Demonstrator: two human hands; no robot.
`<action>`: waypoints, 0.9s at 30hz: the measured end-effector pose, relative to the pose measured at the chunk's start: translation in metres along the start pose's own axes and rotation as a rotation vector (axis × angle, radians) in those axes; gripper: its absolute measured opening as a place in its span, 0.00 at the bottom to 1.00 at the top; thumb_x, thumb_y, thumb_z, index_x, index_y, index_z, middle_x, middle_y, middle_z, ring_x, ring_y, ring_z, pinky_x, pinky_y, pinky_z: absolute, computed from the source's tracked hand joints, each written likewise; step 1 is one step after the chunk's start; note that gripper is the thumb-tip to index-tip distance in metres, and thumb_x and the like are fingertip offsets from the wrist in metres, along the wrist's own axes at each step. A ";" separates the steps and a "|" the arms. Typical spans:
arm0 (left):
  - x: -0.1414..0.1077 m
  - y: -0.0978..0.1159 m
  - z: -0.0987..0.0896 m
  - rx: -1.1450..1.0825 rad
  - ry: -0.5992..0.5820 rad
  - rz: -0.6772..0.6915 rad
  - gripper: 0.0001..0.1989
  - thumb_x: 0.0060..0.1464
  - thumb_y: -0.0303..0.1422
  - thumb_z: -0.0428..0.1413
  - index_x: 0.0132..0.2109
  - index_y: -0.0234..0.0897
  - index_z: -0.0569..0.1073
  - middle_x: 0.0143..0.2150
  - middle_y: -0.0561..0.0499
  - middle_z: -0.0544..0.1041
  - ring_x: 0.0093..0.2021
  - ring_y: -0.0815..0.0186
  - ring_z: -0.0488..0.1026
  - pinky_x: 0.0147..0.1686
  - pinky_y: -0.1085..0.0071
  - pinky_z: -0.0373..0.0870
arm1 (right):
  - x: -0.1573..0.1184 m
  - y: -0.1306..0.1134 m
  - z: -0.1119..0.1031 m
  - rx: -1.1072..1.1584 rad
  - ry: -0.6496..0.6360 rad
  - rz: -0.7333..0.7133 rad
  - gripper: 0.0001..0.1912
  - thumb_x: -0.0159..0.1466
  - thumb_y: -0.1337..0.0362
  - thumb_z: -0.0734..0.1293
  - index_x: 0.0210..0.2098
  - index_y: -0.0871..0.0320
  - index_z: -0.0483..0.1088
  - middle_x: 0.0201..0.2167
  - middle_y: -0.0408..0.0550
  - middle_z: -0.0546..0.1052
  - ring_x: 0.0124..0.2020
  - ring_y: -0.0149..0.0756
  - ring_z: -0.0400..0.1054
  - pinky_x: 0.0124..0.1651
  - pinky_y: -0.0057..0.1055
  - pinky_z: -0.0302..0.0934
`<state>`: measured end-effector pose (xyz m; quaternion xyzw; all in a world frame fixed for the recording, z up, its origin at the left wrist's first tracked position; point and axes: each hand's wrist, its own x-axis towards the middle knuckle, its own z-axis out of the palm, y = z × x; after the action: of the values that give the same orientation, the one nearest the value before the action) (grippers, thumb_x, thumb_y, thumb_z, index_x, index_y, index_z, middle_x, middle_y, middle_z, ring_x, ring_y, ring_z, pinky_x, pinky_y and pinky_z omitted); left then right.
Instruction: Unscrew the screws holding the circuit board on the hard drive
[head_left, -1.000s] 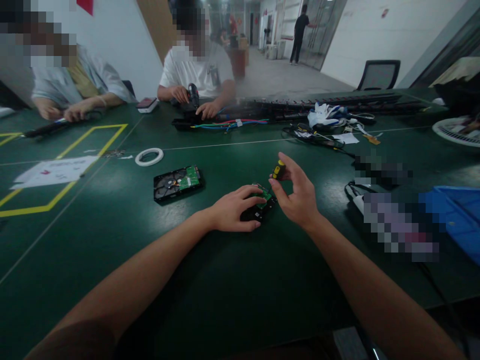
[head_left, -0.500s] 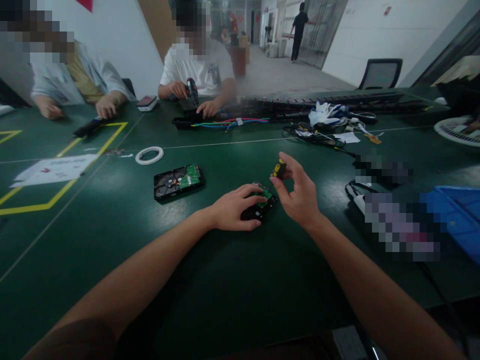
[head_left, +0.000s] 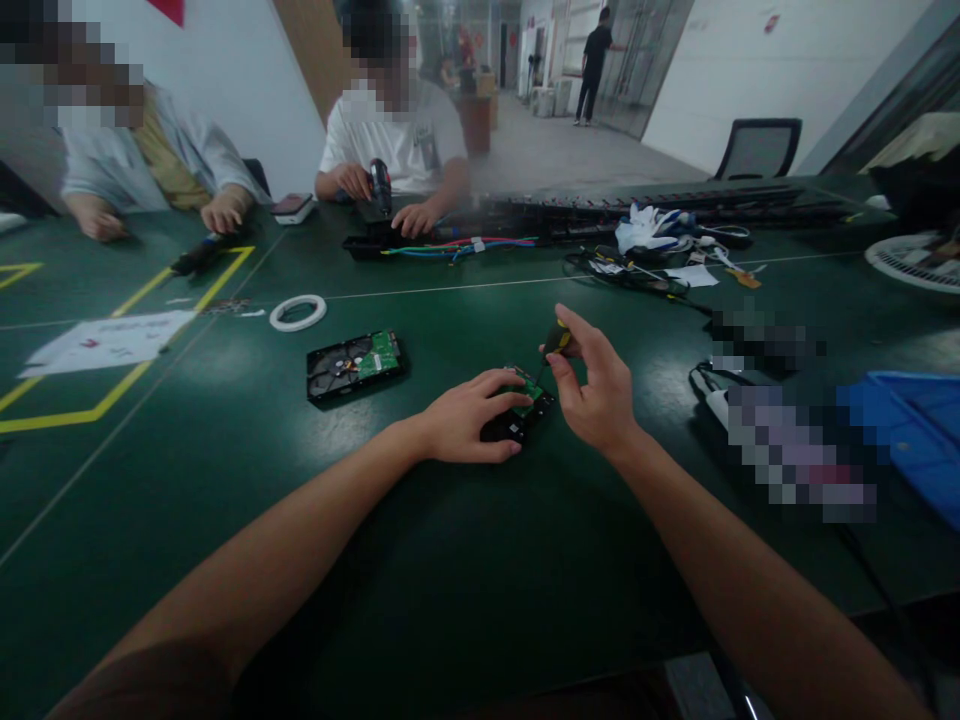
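In the head view a black hard drive (head_left: 513, 430) with a green circuit board lies on the table, partly hidden by my left hand (head_left: 474, 417). That hand holds it down, fingers across the board and thumb along the near edge. My right hand (head_left: 594, 380) pinches the black and yellow handle of a screwdriver (head_left: 557, 340) between thumb and fingers. The screwdriver is tilted, its thin shaft pointing down at the drive's right part; whether the tip sits in a screw is too small to tell. A second hard drive (head_left: 355, 367), board up, lies to the left, untouched.
A white ring (head_left: 298, 313) and printed paper (head_left: 112, 340) lie to the left on the green table. Cables (head_left: 622, 270) and white gloves (head_left: 651, 232) are at the back right, a blue bin (head_left: 911, 430) at the right. Across the table one co-worker holds a power drill (head_left: 380, 187).
The screwdriver handle has turned between my right fingers, showing less yellow. My left hand and the drive stay put. The left co-worker's hand has shifted a black tool slightly right.
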<state>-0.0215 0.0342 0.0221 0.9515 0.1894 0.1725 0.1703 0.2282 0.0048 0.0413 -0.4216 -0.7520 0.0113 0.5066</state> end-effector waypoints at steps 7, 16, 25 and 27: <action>0.000 0.000 0.000 0.007 -0.006 -0.001 0.34 0.65 0.52 0.62 0.71 0.40 0.70 0.74 0.36 0.65 0.76 0.39 0.61 0.72 0.40 0.67 | -0.002 0.002 0.002 0.005 0.020 0.006 0.32 0.77 0.62 0.64 0.77 0.38 0.57 0.61 0.50 0.78 0.51 0.47 0.79 0.56 0.53 0.79; 0.000 0.000 0.000 -0.005 0.001 -0.001 0.34 0.65 0.51 0.63 0.71 0.42 0.70 0.75 0.37 0.65 0.75 0.39 0.63 0.71 0.38 0.68 | 0.001 -0.003 -0.002 -0.076 0.098 0.000 0.30 0.73 0.61 0.71 0.71 0.40 0.63 0.52 0.48 0.79 0.46 0.46 0.77 0.52 0.51 0.79; 0.000 0.000 0.000 -0.001 -0.002 -0.004 0.34 0.65 0.51 0.63 0.71 0.41 0.71 0.74 0.36 0.65 0.76 0.39 0.62 0.72 0.40 0.68 | -0.005 0.000 0.004 0.038 0.008 0.039 0.33 0.77 0.64 0.61 0.79 0.39 0.52 0.69 0.51 0.74 0.52 0.47 0.81 0.58 0.54 0.79; 0.000 0.000 0.000 -0.006 0.006 0.002 0.34 0.64 0.51 0.64 0.71 0.41 0.71 0.74 0.36 0.65 0.76 0.39 0.63 0.72 0.39 0.68 | -0.005 0.001 0.005 0.020 0.032 0.032 0.33 0.77 0.64 0.63 0.78 0.39 0.54 0.68 0.51 0.74 0.52 0.47 0.81 0.58 0.53 0.79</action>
<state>-0.0213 0.0341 0.0225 0.9506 0.1883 0.1762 0.1726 0.2260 0.0046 0.0347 -0.4286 -0.7369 0.0202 0.5224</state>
